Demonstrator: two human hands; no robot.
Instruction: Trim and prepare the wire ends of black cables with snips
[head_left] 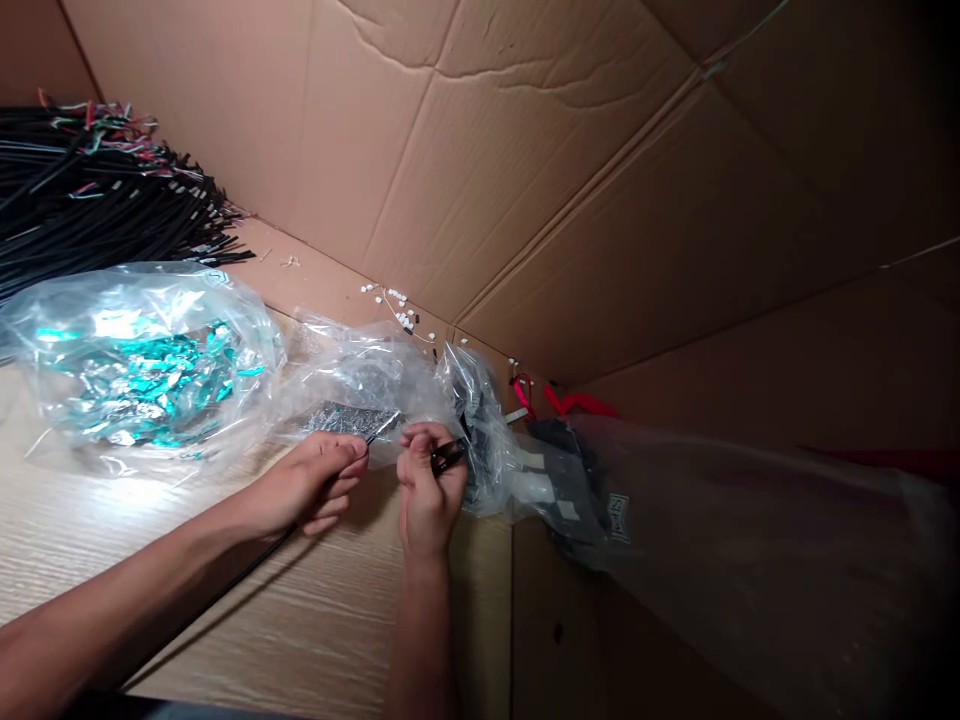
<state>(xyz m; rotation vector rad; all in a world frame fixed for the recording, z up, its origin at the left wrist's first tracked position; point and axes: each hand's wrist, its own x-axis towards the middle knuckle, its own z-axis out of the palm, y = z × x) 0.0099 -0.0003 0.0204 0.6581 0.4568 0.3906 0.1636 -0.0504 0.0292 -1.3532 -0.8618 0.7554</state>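
Note:
My left hand [321,484] pinches a black cable [264,556] near its end, between thumb and forefinger. Thin wire ends [384,427] stick out past the fingertips toward the right. The cable's other part runs back beneath my left forearm. Close beside it, my right hand [429,495] is closed around a small black object [448,456] with a shiny surface, whose kind I cannot make out. Both hands are above the wooden table [330,620], in front of a clear plastic bag [352,385] holding small dark and silvery pieces.
A clear bag with shiny teal pieces [161,385] lies left. Behind it is a pile of black cables [97,205] with coloured wire ends. Cardboard walls [360,140] enclose the back. White bits [405,320] lie along them. More plastic bags [675,520] lie right.

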